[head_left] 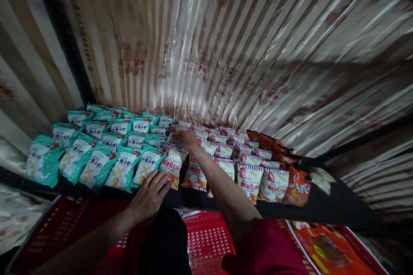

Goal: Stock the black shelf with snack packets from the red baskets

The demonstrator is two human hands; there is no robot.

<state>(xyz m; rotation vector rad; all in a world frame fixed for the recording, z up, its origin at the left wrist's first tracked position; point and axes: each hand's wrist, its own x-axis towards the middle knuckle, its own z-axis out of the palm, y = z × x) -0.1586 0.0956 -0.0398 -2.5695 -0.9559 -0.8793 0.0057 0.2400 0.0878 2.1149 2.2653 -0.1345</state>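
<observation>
On a dark shelf stand rows of teal snack bags, with white and red bags to their right. My left hand lies with its fingers spread against the front teal bag and the first white and red bag. My right hand reaches over the front row to the white and red bags behind; its fingers are bent and closed at a bag's top, and what they hold, if anything, is hidden.
Orange bags and a pale packet lie at the shelf's right. Below are red baskets, the right one holding a large orange package. A striped curtain hangs behind.
</observation>
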